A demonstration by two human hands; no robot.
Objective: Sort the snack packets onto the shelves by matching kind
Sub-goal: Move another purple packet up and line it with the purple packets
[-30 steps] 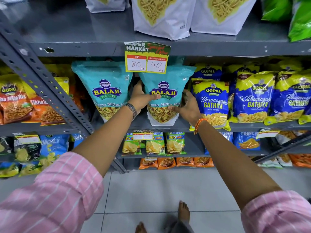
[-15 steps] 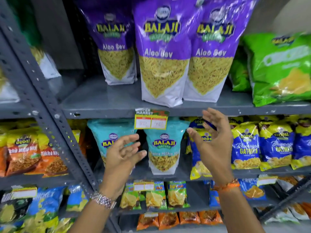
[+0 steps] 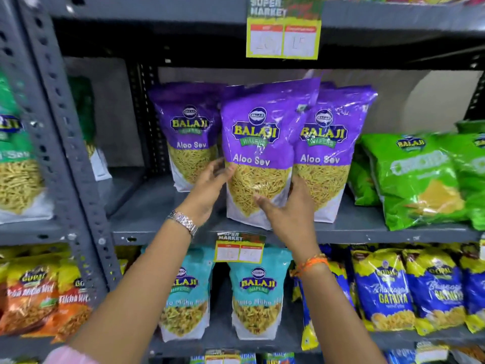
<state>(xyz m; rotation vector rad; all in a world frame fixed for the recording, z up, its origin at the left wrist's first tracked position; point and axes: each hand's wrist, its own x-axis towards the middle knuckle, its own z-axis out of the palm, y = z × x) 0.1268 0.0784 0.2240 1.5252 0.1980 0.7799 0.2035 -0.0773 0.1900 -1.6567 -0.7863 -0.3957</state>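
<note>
Three purple Balaji Aloo Sev packets stand upright on the grey middle shelf (image 3: 147, 206). The middle packet (image 3: 259, 143) stands in front of its neighbours at left (image 3: 189, 132) and right (image 3: 328, 153). My left hand (image 3: 210, 185) touches its lower left edge with the fingers curled against it. My right hand (image 3: 286, 206) is on its lower right, with the thumb at the side and the fingers spread over the front. The packet's base rests near the shelf's front edge.
Green Balaji packets (image 3: 420, 179) lie to the right on the same shelf. Below stand two teal Balaji packets (image 3: 257, 298), blue-and-yellow Gathiya packets (image 3: 388, 292) and orange packets (image 3: 34, 298). A perforated grey upright (image 3: 60, 143) divides the bays. Price tags (image 3: 283, 30) hang on the shelf edges.
My hands let go of the teal packet on the lower shelf, rose with fingers apart, and now rest on the middle purple Aloo Sev packet one shelf up. The view tilted upward.
</note>
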